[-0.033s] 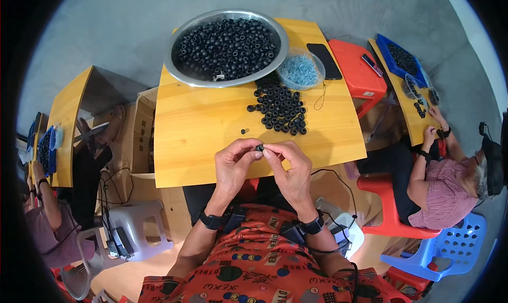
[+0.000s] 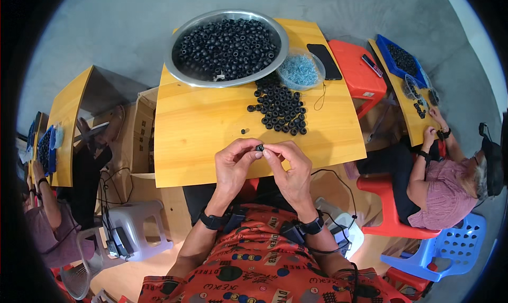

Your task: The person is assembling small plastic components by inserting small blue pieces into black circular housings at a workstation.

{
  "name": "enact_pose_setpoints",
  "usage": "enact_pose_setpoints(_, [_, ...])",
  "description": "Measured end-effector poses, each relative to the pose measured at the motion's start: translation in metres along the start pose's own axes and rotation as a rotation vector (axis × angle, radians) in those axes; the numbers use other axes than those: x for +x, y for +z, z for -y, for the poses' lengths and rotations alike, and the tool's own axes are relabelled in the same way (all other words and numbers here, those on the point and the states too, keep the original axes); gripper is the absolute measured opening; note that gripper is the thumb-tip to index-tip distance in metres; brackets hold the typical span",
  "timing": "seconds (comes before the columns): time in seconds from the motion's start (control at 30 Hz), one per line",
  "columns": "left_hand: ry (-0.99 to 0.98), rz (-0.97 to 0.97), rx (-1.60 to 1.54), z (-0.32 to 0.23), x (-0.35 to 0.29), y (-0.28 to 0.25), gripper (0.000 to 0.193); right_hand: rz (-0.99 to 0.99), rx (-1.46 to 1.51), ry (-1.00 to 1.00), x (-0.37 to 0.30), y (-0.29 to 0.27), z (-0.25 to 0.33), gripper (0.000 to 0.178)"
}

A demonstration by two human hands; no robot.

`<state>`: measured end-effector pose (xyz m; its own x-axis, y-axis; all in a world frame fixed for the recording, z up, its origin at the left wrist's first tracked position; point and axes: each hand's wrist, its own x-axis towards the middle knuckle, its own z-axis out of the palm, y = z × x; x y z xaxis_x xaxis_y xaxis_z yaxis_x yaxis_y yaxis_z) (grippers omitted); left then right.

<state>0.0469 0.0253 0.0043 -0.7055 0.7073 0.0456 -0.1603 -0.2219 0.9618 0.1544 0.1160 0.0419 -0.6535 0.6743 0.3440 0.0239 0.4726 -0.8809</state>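
Head view: small black ring-shaped piece point(image 2: 259, 148) pinched between both hands, over near table point(image 2: 196, 144) edge.
Left hand point(image 2: 233, 165) and right hand point(image 2: 292, 168) meet at fingertips, probably to steady so small a part. Loose ring pile point(image 2: 283, 107) lies beyond, presumably for easy reach; steel basin point(image 2: 227, 84), clear bowl point(image 2: 323, 73) and phone point(image 2: 325, 61) crowd the far side.
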Motion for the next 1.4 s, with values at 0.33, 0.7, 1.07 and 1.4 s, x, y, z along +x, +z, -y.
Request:
enact_pose_setpoints(0.33, [0.179, 0.065, 0.286, -0.001, -0.010, 0.002, 0.024, 0.063, 0.000, 0.120, -0.006, -0.013, 0.000, 0.010])
enact_pose_setpoints(0.7, [0.126, 0.042, 0.421, 0.004, -0.010, -0.019, 0.021, 0.237, 0.475, 0.486, -0.004, 0.006, -0.027, 0.017])
enact_pose_setpoints(1.07, [-0.011, -0.260, 0.058, 0.019, 0.000, -0.056, 0.018, 0.122, -0.345, -0.200, 0.037, 0.053, -0.055, 0.019])
enact_pose_setpoints(1.4, [-0.037, -0.214, 0.022, 0.008, 0.001, -0.038, 0.016, 0.173, 0.395, 0.330, 0.029, 0.021, -0.059, 0.016])
